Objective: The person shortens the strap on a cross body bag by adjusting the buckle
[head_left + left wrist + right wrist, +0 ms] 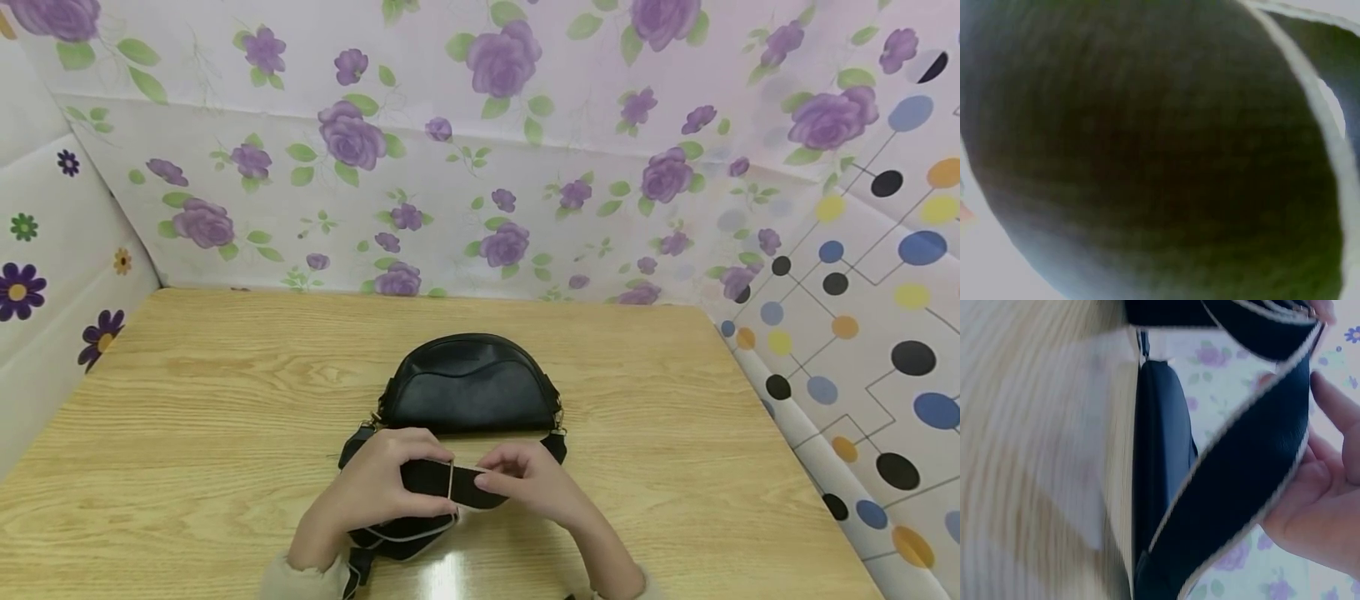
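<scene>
A black half-round handbag stands on the table, with gold-coloured rings at both ends. Its wide black strap with pale edges comes forward from those rings. Thumb and fingers of my left hand grip the strap along its edges at a thin metal slider buckle. Just right of the buckle, my right hand pinches the strap between thumb and fingers. In the right wrist view the strap runs in a twisted band to the fingers. Blurred dark strap fills most of the left wrist view.
More folded strap hangs below the left hand near the front edge. The wood-grain table extends around the bag. A flower-patterned sheet rises behind it, and a dotted sheet stands at the right.
</scene>
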A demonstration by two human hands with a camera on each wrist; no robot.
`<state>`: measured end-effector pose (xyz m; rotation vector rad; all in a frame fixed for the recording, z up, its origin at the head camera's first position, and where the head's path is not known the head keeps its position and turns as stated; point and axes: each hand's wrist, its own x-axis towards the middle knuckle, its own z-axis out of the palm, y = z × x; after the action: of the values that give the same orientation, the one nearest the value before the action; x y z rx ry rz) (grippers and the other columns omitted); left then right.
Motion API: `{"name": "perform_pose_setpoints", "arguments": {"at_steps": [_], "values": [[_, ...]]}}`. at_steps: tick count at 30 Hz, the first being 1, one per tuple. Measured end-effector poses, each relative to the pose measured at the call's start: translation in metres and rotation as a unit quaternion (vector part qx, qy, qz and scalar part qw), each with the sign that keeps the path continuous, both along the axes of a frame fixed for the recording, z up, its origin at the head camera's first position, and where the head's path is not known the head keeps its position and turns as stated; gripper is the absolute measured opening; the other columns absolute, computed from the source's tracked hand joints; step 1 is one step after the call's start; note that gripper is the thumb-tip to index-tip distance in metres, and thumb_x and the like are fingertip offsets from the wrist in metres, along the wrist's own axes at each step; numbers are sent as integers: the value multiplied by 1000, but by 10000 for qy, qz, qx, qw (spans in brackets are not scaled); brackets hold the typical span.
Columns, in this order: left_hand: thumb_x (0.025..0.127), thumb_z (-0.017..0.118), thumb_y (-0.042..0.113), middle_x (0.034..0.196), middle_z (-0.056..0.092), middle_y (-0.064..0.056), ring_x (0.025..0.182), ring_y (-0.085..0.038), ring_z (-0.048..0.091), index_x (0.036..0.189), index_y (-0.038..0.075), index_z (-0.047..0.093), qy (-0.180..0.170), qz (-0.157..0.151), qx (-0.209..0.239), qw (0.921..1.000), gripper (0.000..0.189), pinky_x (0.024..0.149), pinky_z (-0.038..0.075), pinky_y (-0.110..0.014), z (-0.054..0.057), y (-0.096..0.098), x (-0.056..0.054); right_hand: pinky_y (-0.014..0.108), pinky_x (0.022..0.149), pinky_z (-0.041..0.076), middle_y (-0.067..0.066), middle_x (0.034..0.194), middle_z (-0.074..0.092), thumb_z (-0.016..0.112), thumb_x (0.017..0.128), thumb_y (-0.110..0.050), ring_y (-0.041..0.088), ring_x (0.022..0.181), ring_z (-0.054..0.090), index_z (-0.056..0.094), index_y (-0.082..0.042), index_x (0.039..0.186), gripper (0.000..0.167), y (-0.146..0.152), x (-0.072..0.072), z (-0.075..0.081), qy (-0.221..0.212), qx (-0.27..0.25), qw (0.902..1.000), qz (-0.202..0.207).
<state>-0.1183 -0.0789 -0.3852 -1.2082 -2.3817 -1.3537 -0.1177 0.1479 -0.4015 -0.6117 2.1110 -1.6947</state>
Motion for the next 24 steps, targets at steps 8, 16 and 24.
{"name": "perform_pose_setpoints", "arguments": {"at_steps": [8, 16, 24], "values": [[69, 76, 35, 85, 60, 9, 74, -4, 55, 93, 10, 68, 63, 98, -23, 9999, 36, 65, 45, -21, -1, -3, -2, 19, 52, 34, -1, 66, 50, 53, 89, -5, 5, 56, 39, 61, 6, 80, 16, 7, -3, -1, 430, 34, 9982, 418], [68, 77, 32, 87, 60, 10, 75, -4, 54, 94, 12, 67, -125, 93, 16, 9999, 34, 65, 46, -22, -1, -2, -3, 26, 51, 45, 7, 71, 59, 53, 88, -3, 7, 56, 50, 61, 10, 85, 16, 2, -1, 1, 219, -88, 9997, 107], [68, 78, 27, 86, 60, 9, 74, -4, 54, 95, 10, 67, -295, -69, 82, 9995, 33, 61, 45, -20, 1, 1, -2, 46, 48, 48, 14, 74, 62, 53, 88, -3, 15, 57, 57, 61, 12, 87, 17, -4, 1, 2, 63, -254, 9996, 142]]}}
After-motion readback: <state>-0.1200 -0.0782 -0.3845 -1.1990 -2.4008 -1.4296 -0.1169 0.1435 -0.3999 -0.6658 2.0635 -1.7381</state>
